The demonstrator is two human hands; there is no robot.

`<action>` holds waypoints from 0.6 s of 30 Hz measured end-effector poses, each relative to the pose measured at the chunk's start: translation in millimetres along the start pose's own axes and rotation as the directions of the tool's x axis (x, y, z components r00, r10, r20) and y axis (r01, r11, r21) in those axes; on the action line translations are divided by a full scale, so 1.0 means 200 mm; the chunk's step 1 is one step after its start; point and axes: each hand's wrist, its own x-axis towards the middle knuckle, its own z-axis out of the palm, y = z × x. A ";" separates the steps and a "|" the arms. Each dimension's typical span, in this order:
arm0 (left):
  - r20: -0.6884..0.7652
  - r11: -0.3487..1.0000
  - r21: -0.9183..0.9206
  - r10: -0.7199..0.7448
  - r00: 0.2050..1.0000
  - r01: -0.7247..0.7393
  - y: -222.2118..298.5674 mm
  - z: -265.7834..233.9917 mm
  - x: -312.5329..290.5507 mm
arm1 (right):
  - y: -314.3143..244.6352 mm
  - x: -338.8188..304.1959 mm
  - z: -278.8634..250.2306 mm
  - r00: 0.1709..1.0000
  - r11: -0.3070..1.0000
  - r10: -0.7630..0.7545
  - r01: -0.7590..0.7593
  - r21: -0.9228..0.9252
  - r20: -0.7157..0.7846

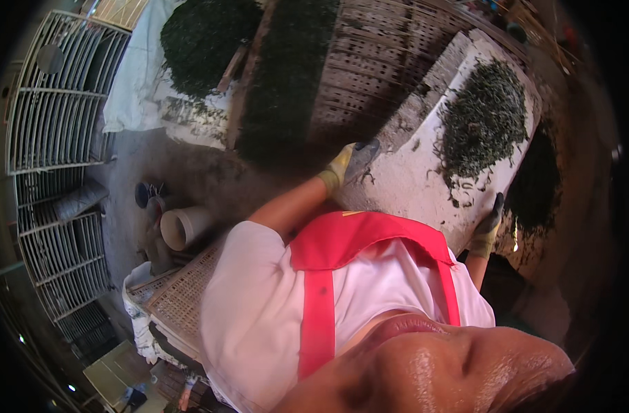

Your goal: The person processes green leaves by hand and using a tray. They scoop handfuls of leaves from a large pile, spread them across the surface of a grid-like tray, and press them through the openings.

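Note:
A white, tray-like board (404,182) lies at an angle in front of me, with a greyish raised strip along its left side. On it sits a loose heap of dark green, twisted leaves (483,120), with some scattered toward my end. My left hand (349,165), in a yellow and dark grey glove, grips the board's near left corner. The same kind of glove covers my right hand (488,227), closed on the board's near right edge with a dark fingertip over the rim. The undersides of both hands are hidden.
A long bed of dark leaves (287,76) and woven bamboo slats (363,62) lie beyond. Another leaf heap (208,45) rests on white sheeting at the far left. More leaves (538,186) sit right of the board. Metal racks (60,131) and a pale cylinder (184,228) stand left.

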 end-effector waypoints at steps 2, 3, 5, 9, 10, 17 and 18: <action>0.046 0.955 -0.289 -0.050 0.998 0.061 -0.03 0.05 -0.04 | -0.06 -0.03 0.01 1.000 0.996 -0.003 0.005 -0.090 0.025; 0.081 0.898 -0.421 -0.104 0.991 0.128 0.00 0.08 -0.07 | -0.06 -0.02 0.00 1.000 0.998 0.017 -0.017 -0.066 0.006; -0.055 0.953 0.160 0.270 0.961 -0.258 -0.06 0.09 -0.08 | -0.02 0.01 -0.05 0.999 0.999 0.043 -0.043 0.011 -0.033; -0.009 0.980 0.082 0.182 0.983 -0.181 -0.31 -0.19 0.12 | 0.14 0.04 0.09 1.000 0.996 0.023 -0.022 0.090 -0.008; -0.012 0.974 -0.082 0.209 0.978 -0.210 -0.37 -0.26 0.08 | 0.15 0.03 0.14 1.000 0.995 0.016 -0.016 0.094 -0.002; 0.008 0.899 -0.435 -0.047 0.999 0.045 -0.67 -0.72 -0.22 | 0.05 0.04 0.40 0.979 0.980 0.004 -0.045 0.194 0.206; -0.067 0.918 -0.394 -0.077 0.995 0.044 -0.69 -0.72 -0.27 | 0.02 0.04 0.38 0.968 0.997 -0.052 0.037 0.064 0.246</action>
